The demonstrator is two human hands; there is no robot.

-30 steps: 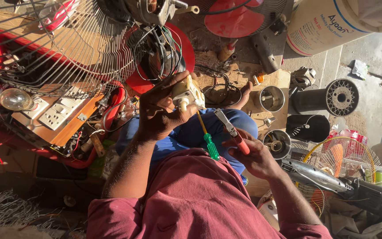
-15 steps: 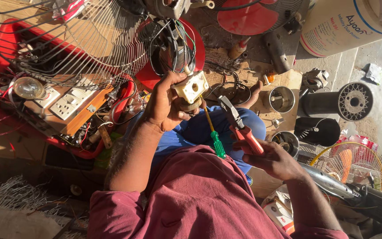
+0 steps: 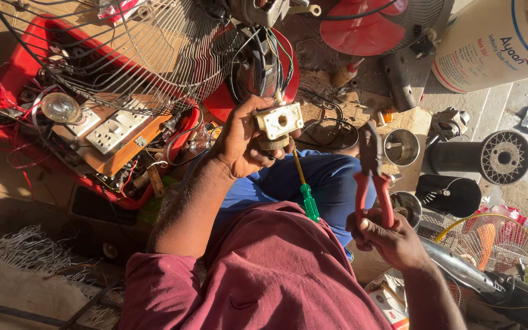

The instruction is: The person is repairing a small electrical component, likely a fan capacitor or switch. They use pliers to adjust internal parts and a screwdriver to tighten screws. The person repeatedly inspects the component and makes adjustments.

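Note:
My left hand (image 3: pixel 244 142) grips a small cream switch box (image 3: pixel 278 121) with a round hole in its face, held up in front of a fan motor with dark wires (image 3: pixel 264 58). My right hand (image 3: pixel 388 238) holds red-handled pliers (image 3: pixel 372 177), jaws pointing up and away from the box. A green-handled screwdriver (image 3: pixel 305 194) lies on my blue trouser leg between the hands. My maroon shirt fills the lower middle.
A wire fan guard (image 3: pixel 117 55) and a red tray (image 3: pixel 25 67) with a socket board (image 3: pixel 114 131) and a bulb (image 3: pixel 60 107) lie left. Right: red fan blades (image 3: pixel 368 27), a white bucket (image 3: pixel 496 43), metal cups (image 3: pixel 401 146), dark motor parts (image 3: pixel 484 157), a yellow-rimmed fan guard (image 3: pixel 496 244).
My left hand has lifted the switch box higher. My right hand has raised the pliers upright and drawn them to the right, away from the box.

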